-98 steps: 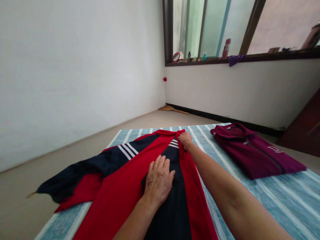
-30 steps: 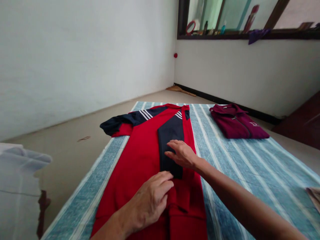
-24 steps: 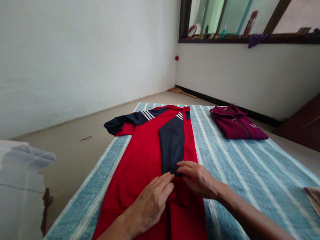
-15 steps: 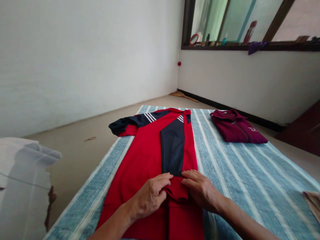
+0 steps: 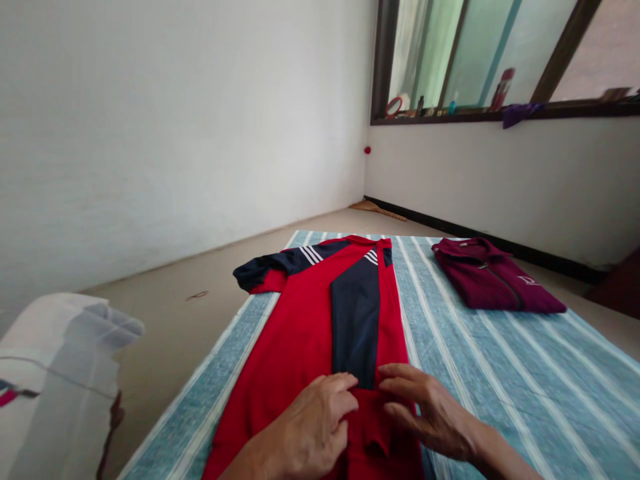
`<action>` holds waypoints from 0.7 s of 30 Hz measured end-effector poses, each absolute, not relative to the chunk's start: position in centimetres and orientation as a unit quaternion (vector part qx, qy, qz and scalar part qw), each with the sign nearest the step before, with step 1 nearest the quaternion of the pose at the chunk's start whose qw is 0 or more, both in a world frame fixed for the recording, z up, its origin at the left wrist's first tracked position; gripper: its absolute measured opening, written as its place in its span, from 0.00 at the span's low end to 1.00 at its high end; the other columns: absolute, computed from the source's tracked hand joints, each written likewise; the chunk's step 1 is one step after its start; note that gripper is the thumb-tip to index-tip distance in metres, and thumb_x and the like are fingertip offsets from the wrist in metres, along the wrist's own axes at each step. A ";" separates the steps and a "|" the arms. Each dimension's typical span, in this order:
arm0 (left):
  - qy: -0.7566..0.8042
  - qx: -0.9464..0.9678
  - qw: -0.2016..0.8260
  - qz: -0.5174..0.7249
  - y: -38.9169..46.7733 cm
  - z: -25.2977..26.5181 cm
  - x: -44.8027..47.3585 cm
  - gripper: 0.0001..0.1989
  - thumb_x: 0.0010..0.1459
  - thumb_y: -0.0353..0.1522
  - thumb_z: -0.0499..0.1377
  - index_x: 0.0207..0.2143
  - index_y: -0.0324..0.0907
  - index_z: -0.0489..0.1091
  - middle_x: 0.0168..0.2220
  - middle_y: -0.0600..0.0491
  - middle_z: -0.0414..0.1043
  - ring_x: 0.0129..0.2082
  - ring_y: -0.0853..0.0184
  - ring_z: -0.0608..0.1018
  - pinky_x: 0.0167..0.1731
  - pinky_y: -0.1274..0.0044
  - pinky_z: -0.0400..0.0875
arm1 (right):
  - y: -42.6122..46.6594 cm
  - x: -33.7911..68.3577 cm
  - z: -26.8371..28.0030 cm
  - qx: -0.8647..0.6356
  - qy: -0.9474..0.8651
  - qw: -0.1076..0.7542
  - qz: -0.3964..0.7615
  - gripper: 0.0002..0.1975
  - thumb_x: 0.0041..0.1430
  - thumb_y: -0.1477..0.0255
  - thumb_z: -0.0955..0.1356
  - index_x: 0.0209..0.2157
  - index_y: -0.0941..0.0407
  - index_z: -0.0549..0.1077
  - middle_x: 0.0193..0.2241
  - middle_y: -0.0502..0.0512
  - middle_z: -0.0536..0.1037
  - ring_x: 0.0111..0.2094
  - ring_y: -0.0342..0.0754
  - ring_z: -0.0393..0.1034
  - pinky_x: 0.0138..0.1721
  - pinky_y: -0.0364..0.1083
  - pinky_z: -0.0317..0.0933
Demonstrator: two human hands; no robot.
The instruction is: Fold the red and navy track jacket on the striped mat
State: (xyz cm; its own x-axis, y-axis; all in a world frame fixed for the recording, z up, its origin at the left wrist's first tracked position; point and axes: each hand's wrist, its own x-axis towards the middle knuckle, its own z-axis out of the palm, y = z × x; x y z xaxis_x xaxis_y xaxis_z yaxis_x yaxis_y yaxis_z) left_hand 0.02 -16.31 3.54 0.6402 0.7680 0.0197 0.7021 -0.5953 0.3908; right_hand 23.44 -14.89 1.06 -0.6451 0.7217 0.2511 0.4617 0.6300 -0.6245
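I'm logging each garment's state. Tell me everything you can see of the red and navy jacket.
The red and navy jacket lies flat on the striped blue cloth, collar toward the far end. Soft knit-looking fabric, white stripes at the shoulders. One navy sleeve is folded down over the red body; the other sticks out sideways past the cloth's edge. The left hand and right hand rest on it near the folded sleeve's cuff.

Two bare hands here, left hand (image 5: 313,430) and right hand (image 5: 433,417), forearms uncovered, no sleeves, rings or watch showing.
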 end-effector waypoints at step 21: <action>0.496 0.864 -0.015 0.085 -13.5 -10.0 0.6 0.24 0.64 0.32 0.49 0.63 0.50 0.56 0.63 0.43 0.53 0.61 0.51 0.60 0.54 0.59 0.68 | -9.3 21.4 -10.2 -0.416 -0.882 0.222 -0.007 0.32 0.58 0.51 0.65 0.57 0.55 0.68 0.58 0.65 0.65 0.58 0.64 0.60 0.52 0.61 0.64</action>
